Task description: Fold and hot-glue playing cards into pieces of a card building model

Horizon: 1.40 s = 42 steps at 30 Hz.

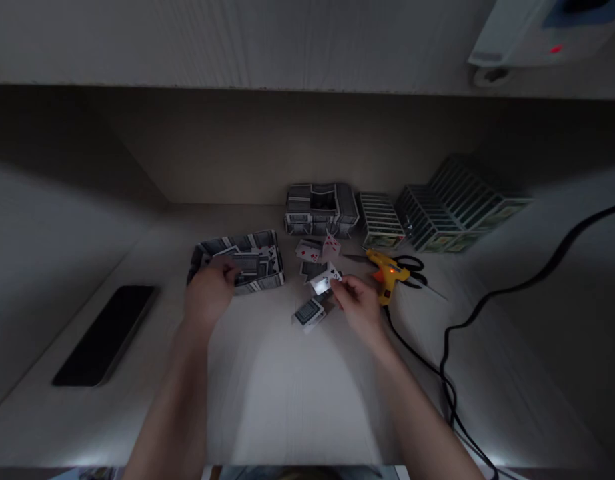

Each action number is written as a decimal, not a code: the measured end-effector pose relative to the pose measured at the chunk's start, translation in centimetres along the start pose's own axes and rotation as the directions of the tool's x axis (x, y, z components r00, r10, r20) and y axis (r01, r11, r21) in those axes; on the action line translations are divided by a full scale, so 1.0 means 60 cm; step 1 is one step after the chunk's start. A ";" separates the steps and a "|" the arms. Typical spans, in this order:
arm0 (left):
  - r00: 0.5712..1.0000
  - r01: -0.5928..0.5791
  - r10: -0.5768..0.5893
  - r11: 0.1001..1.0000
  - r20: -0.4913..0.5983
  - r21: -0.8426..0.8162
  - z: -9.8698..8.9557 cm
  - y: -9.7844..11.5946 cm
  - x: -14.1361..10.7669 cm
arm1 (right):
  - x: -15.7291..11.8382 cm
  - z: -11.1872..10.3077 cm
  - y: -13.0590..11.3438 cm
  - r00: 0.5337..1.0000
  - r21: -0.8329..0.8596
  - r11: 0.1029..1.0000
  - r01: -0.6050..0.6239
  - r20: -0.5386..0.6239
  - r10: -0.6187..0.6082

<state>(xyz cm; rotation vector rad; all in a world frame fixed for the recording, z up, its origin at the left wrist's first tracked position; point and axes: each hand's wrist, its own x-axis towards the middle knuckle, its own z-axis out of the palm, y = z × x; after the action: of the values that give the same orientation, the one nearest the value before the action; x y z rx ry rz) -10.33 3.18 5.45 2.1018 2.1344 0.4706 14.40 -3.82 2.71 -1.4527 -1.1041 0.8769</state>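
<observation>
Head camera: a playing card [321, 283], its white face showing a black suit, is pinched in the fingertips of the right hand [358, 303] above the middle of the desk [292, 400]. Right below it lies a folded card [309, 312] with a patterned back; just beyond are a dark-backed card [310, 269] and two red-suited cards [308, 251].

To the left, an open box [261, 285] with striped walls holds more cards. The left hand [211, 290] reaches over its left end, fingers bent; whether they grip anything cannot be told.

Behind the loose cards stands a striped card structure [300, 213] with an opening in its top, next to a small slatted piece [380, 210] and a larger stepped one [457, 213]. In front of these, a yellow glue gun [387, 272] with a lit orange light lies across black-handled scissors [415, 267]. A black cable [512, 287] loops down the right side.

At far left lies a dark-screened phone [105, 335]; at upper right is a white device [517, 33] with a red light.
</observation>
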 end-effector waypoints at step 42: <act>0.962 -0.242 0.256 0.959 -0.090 0.148 0.040 0.065 -0.032 | 0.004 0.000 0.004 0.998 0.020 0.998 -0.058 0.014 0.058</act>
<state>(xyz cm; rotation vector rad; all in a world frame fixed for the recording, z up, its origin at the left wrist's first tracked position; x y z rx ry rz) -5.81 1.60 4.05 2.4933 2.0158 0.4862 14.54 -3.60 2.50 -1.4706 -1.0650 0.9377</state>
